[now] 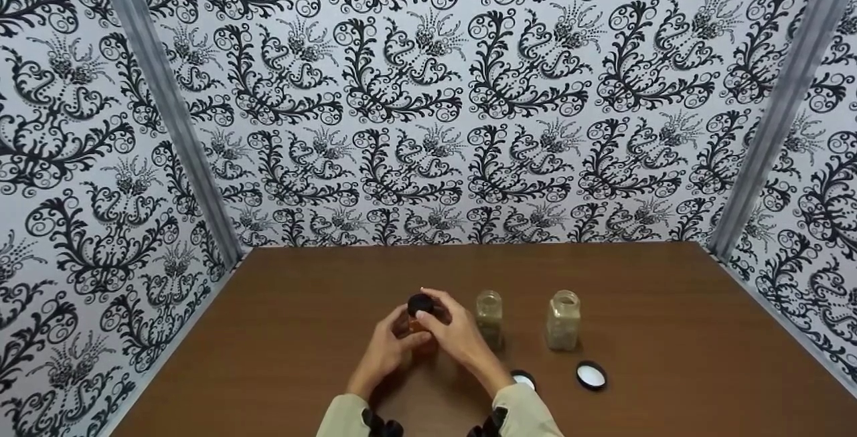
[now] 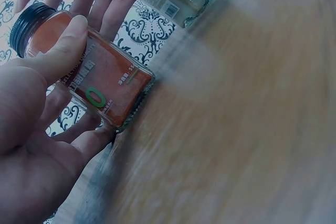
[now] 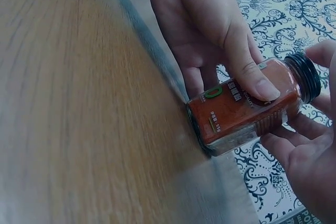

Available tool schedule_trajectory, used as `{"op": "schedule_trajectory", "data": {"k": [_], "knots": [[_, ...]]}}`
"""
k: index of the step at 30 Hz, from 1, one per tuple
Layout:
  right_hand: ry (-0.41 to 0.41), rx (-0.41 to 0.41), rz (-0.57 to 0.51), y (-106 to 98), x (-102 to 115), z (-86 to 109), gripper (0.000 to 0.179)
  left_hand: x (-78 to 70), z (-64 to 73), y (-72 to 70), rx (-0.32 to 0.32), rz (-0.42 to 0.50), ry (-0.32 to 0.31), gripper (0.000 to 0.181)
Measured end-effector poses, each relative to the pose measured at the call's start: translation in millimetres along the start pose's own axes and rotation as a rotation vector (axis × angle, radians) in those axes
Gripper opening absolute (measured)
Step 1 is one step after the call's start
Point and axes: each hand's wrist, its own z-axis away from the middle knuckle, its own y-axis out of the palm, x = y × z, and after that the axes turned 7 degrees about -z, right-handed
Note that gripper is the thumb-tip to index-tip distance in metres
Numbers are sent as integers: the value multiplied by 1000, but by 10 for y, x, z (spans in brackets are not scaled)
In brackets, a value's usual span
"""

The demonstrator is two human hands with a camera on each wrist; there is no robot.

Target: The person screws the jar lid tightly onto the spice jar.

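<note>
A square glass spice jar [image 2: 113, 80] of orange-red powder with a black screw lid [image 1: 420, 304] is held upright between both hands. My left hand [image 1: 390, 348] grips its body, the thumb lying across the printed label, as the right wrist view also shows. Around the lid and neck curl the fingers and thumb of my right hand [image 1: 460, 333]. To the right, two lidless glass jars stand on the table: one nearer jar [image 1: 490, 320] with dull greenish-brown contents, and another jar [image 1: 563, 323] with paler contents.
One black lid [image 1: 592, 375] lies white side up in front of the right-hand jar. A second lid [image 1: 523, 379] is partly covered by my right forearm. The brown wooden table [image 1: 301, 290] meets black-and-white patterned walls [image 1: 415, 156] at the back and sides.
</note>
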Motion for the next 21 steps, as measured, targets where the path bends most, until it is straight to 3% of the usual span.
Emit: {"op": "schedule_trajectory", "data": {"k": [12,21], "knots": [[-1,9,10,-3,-31,-18,37,-8,21,1,5,21,-44,62],[21,3,40,-7,-26,-8,43,-15,6,4,2,12,-23,59]]}}
